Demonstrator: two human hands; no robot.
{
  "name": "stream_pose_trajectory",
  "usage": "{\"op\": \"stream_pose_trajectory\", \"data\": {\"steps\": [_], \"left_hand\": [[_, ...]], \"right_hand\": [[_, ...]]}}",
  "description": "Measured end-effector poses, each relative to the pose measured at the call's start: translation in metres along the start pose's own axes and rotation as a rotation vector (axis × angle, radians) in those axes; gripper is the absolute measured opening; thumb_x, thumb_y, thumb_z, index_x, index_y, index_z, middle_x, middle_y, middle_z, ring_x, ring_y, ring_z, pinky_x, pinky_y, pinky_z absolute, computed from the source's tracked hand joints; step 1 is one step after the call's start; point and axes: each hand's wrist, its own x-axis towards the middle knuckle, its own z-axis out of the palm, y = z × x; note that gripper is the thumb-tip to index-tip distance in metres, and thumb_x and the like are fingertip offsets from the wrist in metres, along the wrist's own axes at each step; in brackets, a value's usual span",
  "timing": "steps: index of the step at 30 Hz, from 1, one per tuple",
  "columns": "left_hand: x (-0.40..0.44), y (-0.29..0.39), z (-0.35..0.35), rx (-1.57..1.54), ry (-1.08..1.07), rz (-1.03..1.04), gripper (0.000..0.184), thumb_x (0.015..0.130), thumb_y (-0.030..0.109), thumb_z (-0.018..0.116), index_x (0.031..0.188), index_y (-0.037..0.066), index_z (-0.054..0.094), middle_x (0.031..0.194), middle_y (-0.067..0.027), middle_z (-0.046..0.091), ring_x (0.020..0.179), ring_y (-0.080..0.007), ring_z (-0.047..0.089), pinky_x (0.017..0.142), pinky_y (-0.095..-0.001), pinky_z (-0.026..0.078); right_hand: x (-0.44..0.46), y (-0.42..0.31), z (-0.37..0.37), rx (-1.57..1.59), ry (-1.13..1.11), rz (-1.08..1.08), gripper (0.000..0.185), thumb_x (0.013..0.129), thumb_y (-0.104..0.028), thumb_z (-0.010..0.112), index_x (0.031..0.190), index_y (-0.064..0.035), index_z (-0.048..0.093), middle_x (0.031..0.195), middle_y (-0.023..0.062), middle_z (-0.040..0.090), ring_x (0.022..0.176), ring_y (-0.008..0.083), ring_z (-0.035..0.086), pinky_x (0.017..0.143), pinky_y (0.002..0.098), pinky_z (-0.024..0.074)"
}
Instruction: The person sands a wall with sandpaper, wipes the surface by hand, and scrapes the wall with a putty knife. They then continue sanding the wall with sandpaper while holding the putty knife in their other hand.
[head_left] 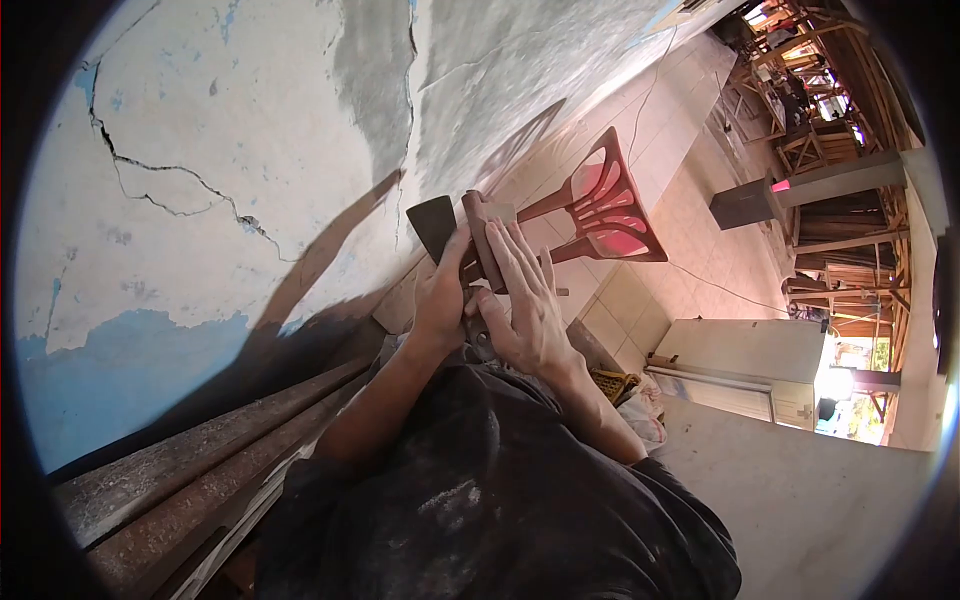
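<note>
A reddish-brown wooden piece stands out between my hands in the middle of the view. My left hand is closed around its lower left side, thumb pointing up. Against the right side of the wood lies my right hand, its fingers stretched out and its thumb apart. A dark flat piece sticks up beside my left thumb. Just beyond the fingers is a reddish-brown carved chair back with curved slats. The lower parts of the wood are hidden by my hands.
A cracked wall with peeling blue paint rises at the left. Long dark beams lie below it. At the right are a grey post, a white cabinet and stacked timber. A yellow basket sits by my right forearm.
</note>
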Motion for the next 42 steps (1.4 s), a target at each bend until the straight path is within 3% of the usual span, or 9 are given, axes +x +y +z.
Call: {"op": "stream_pose_trajectory", "data": {"steps": [6,8,11,15,23,29,33,37,42], "left_hand": [[0.01,0.009,-0.021,0.309,-0.077,-0.012,0.026,0.091,0.023,0.062,0.106,0.002,0.062,0.072,0.0026,0.057,0.045,-0.0002,0.04,0.038,-0.0183,0.026],[0.01,0.008,-0.023,0.33,-0.007,-0.02,0.027,0.09,0.022,0.065,0.106,0.0,0.062,0.07,0.0031,0.055,0.044,0.0007,0.038,0.038,-0.0183,0.026],[0.008,0.009,-0.029,0.379,0.039,-0.056,0.033,0.086,0.024,0.069,0.106,-0.002,0.062,0.067,0.0032,0.055,0.043,-0.0009,0.036,0.037,-0.0193,0.025],[0.007,0.005,-0.037,0.523,0.121,-0.108,0.035,0.082,0.024,0.074,0.102,-0.003,0.063,0.068,0.0013,0.059,0.043,-0.0023,0.04,0.039,-0.0199,0.027],[0.012,-0.006,-0.042,0.489,0.117,-0.024,0.036,0.078,0.025,0.078,0.1,-0.001,0.067,0.066,0.0,0.062,0.045,-0.0026,0.042,0.039,-0.0203,0.031],[0.012,-0.006,-0.042,0.543,0.154,-0.023,0.031,0.077,0.023,0.079,0.091,-0.001,0.067,0.062,0.001,0.06,0.043,-0.0014,0.042,0.038,-0.0188,0.029],[0.009,0.002,-0.045,0.531,0.222,0.026,0.025,0.077,0.02,0.079,0.083,0.0,0.065,0.06,0.0022,0.056,0.043,-0.0012,0.042,0.038,-0.0183,0.029],[0.007,0.003,-0.043,0.434,0.155,0.046,0.022,0.079,0.015,0.077,0.085,-0.001,0.064,0.065,0.001,0.059,0.048,-0.0025,0.048,0.04,-0.0185,0.034],[0.007,-0.006,-0.034,0.438,0.208,0.068,0.017,0.081,0.011,0.074,0.09,-0.001,0.065,0.07,-0.0018,0.062,0.053,-0.006,0.055,0.045,-0.0202,0.041]], "right_hand": [[0.009,0.018,-0.045,0.257,-0.186,-0.041,0.046,0.082,-0.01,0.062,0.127,-0.0079,0.055,0.132,0.0178,0.051,0.125,0.0309,0.047,0.101,0.0421,0.0383],[0.002,0.004,-0.11,0.246,-0.115,0.079,0.031,0.077,-0.004,0.068,0.107,-0.0097,0.068,0.109,0.0134,0.065,0.098,0.0238,0.062,0.086,0.0338,0.0477],[-0.035,-0.017,-0.211,0.204,-0.011,-0.334,0.017,0.078,-0.009,0.066,0.095,-0.0058,0.07,0.093,0.0066,0.066,0.079,0.0155,0.06,0.075,0.0306,0.0454],[-0.069,-0.038,-0.289,0.474,-0.808,-1.259,0.018,0.085,-0.013,0.055,0.095,-0.0069,0.068,0.093,0.001,0.063,0.075,0.0114,0.058,0.062,0.0252,0.0412],[-0.063,-0.13,-0.268,0.296,-0.683,-1.378,0.03,0.066,0.002,0.064,0.095,-0.0047,0.057,0.089,0.0069,0.062,0.079,0.0171,0.059,0.058,0.029,0.0397],[-0.024,-0.042,-0.233,0.41,-0.68,-1.322,0.022,0.089,-0.015,0.051,0.101,-0.0088,0.068,0.097,-0.0019,0.062,0.077,0.0086,0.056,0.063,0.0238,0.0404],[-0.005,-0.014,-0.132,0.515,-0.311,-0.353,0.01,0.084,-0.005,0.062,0.091,-0.0003,0.069,0.08,0.0064,0.067,0.069,0.0157,0.064,0.052,0.0278,0.0469],[0.006,0.011,-0.032,0.718,-0.1,-0.127,0.036,0.081,-0.004,0.066,0.116,0.0023,0.059,0.115,0.0168,0.06,0.106,0.0308,0.06,0.089,0.0359,0.0482],[-0.003,0.021,0.033,0.523,0.064,-0.022,0.072,0.078,-0.011,0.07,0.14,0.0006,0.034,0.145,0.0217,0.031,0.138,0.0347,0.027,0.11,0.0417,0.0299]]}}
